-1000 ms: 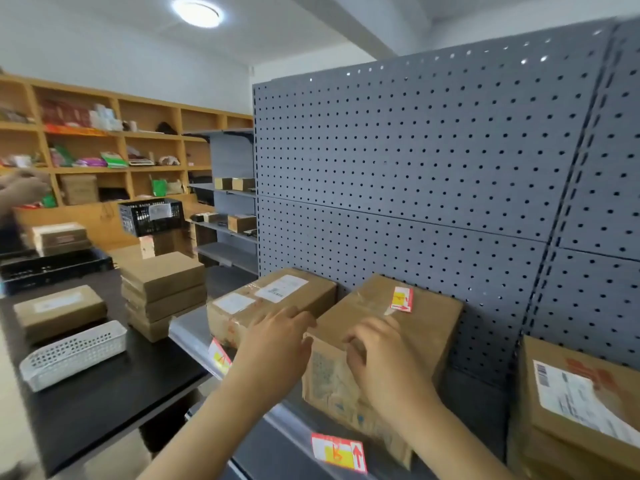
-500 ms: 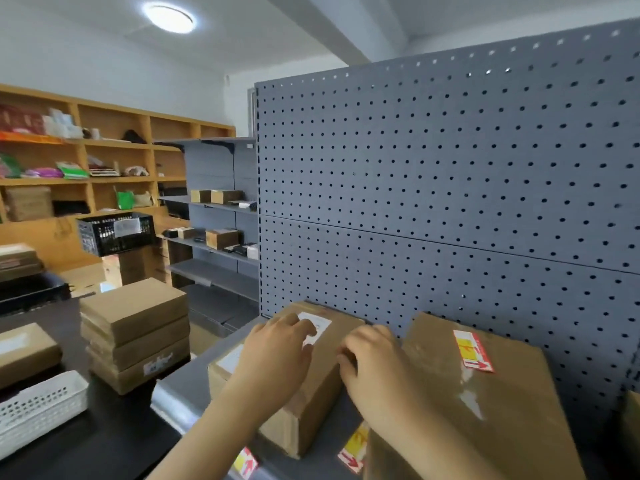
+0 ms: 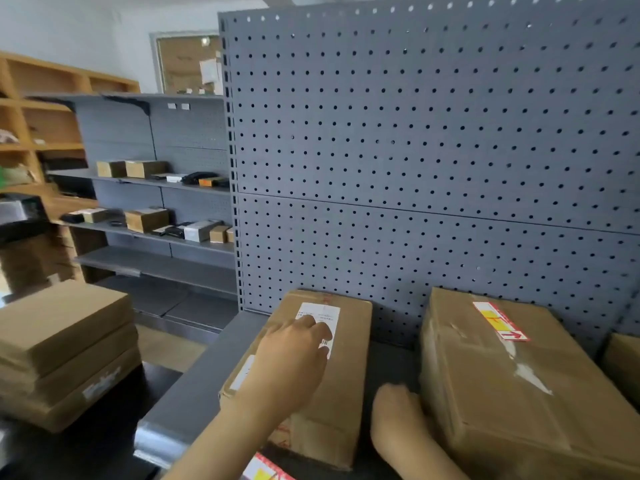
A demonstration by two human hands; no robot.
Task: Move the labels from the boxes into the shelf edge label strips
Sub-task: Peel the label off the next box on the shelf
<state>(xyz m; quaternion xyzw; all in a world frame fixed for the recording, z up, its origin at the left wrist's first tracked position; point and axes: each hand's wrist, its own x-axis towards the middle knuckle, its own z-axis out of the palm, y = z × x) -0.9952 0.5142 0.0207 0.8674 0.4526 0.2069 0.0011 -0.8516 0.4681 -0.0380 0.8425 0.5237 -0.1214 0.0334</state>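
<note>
Right now your left hand [image 3: 294,355] is resting straight fingers [image 3: 317,329] on the white label [image 3: 323,317] atop the left box [image 3: 332,393]; right hand [image 3: 394,407] is sitting beside the bigger box [image 3: 502,393] (finger state unclear, blurred).

1. The pegboard [image 3: 415,133] is grey, dotted with a regular grid of dark holes.
2. The left box [image 3: 311,375] is plain brown cardboard with a white label [image 3: 322,317] printed in black.
3. The right box [image 3: 502,382] is brown, bearing a red, yellow and white label [image 3: 500,321].
4. The shelf [image 3: 194,386] is grey.
5. The table [image 3: 86,452] is black.
6. The stacked boxes [image 3: 65,351] are brown.
</note>
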